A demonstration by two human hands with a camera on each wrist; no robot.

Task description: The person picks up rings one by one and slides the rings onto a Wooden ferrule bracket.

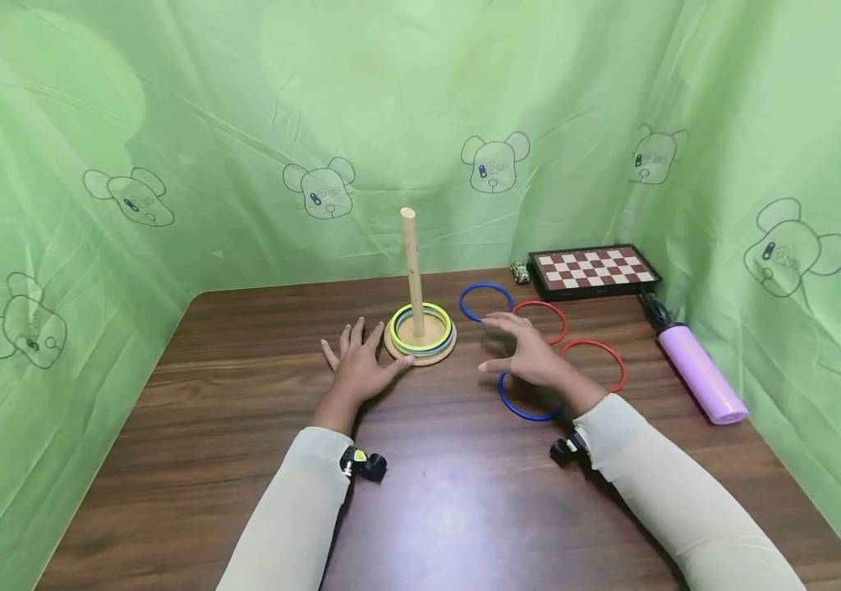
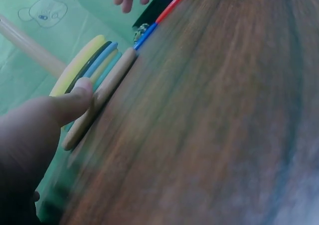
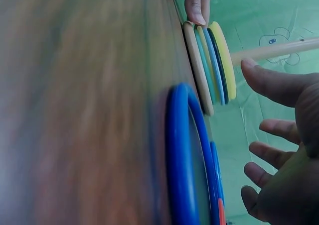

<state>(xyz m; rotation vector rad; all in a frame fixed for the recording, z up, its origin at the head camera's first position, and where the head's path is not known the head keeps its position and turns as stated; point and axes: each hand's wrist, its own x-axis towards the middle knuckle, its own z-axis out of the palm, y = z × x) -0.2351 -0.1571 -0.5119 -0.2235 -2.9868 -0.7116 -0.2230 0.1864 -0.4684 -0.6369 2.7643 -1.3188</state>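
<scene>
On the table (image 1: 420, 509), the left hand (image 1: 357, 371), fingers spread, touches its thumb to rings (image 3: 213, 65) stacked round a peg (image 1: 413, 271), while the empty right hand (image 1: 527, 353), fingers apart, hovers by a blue ring (image 3: 179, 155); too hard a thumb push could slide the base (image 2: 108, 85).

Left arm (image 1: 287, 509) and right arm (image 1: 687, 492) extended forward; left hand (image 1: 359, 371) low, fingers spread, thumb out sideways; right hand (image 1: 535, 355) raised, thumb apart from fingers
</scene>
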